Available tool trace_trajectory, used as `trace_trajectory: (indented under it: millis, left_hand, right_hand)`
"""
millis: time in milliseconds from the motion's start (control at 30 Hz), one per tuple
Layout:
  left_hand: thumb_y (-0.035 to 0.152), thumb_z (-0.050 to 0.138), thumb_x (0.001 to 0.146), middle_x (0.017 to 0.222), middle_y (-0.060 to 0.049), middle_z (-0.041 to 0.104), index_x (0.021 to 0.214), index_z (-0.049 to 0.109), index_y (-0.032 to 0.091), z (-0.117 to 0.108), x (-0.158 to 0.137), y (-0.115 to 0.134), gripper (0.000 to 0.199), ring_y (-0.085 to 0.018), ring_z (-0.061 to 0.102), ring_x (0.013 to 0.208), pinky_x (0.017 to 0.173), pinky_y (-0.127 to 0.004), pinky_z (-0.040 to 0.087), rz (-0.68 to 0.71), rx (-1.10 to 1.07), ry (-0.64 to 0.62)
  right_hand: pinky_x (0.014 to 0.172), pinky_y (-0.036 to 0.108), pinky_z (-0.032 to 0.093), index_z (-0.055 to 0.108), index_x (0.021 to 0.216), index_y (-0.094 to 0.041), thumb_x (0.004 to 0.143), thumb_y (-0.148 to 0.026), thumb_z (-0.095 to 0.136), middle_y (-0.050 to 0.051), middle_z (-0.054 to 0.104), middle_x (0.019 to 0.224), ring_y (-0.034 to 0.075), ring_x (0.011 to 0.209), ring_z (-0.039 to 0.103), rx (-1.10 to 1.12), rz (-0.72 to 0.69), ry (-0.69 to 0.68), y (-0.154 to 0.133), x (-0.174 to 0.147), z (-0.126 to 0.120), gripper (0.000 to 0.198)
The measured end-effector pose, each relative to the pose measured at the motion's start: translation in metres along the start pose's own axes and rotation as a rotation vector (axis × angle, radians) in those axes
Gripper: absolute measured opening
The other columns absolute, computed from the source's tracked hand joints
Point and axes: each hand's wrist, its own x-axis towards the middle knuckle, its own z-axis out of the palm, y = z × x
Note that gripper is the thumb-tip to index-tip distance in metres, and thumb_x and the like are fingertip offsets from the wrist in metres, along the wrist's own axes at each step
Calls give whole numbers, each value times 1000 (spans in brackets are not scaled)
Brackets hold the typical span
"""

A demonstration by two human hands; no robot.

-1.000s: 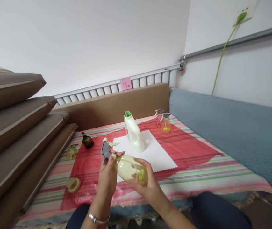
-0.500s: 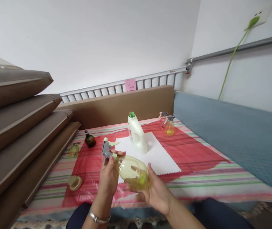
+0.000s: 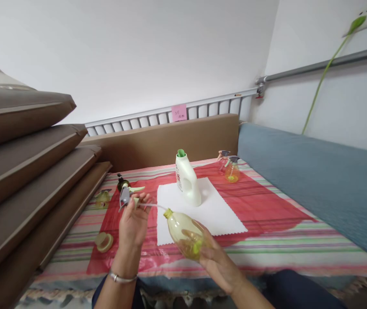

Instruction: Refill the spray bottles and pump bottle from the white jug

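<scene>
My left hand (image 3: 134,223) holds a grey and pale-green trigger spray head (image 3: 126,196) by its collar. From it a thin clear dip tube (image 3: 153,205) runs right, its far end at the mouth of a see-through yellow-green spray bottle (image 3: 183,231). The fingers of my right hand (image 3: 217,262) wrap round the bottle's base, which is tilted with its neck up to the left. Behind the bottle a white jug (image 3: 188,182) with a handle and a green piece in its mouth stands on a white sheet (image 3: 225,219).
A yellowish round cap (image 3: 104,242) lies at the left. A dark pump bottle (image 3: 122,182) and a yellow spray bottle (image 3: 102,198) stand behind it. At back right are an orange-yellow spray bottle (image 3: 232,171) and a pink one (image 3: 222,163). Brown cushions (image 3: 35,161) are stacked at left.
My left hand has moved left with the spray head, which has come off the bottle's neck and drawn out most of its tube. My right hand still holds the bottle.
</scene>
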Motion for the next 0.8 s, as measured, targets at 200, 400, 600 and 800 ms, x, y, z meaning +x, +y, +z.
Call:
trace_trajectory:
  millis: [200,400,600,800]
  left_hand:
    - [25,65,69,60,5,60,61,53,16,-23,34,42,17,-7,53,52,63,-25,49,257,-43,194]
    - [30,72,61,53,5,56,66,58,15,-20,19,-2,21,-8,49,44,46,-22,41,-81,329,186]
    - [35,75,60,102,-11,68,96,67,17,-24,-4,-64,40,-25,61,97,79,-34,45,-305,463,86]
    - [32,77,61,109,-12,67,102,66,18,-50,2,-71,45,-28,59,104,89,-38,42,-234,549,20]
  right_hand:
    - [100,45,32,30,135,-31,71,-36,68,9,57,120,26,111,54,157,10,137,3,-8,-36,75]
    - [101,44,30,34,133,-31,69,-42,70,9,57,122,24,110,55,142,-68,164,3,7,-34,75]
    - [98,47,32,43,122,-32,57,-26,78,8,51,125,26,115,48,-74,-74,106,20,40,-20,74]
    - [94,42,39,35,127,-29,50,-23,79,10,37,134,26,118,43,-625,-105,82,38,76,-41,89]
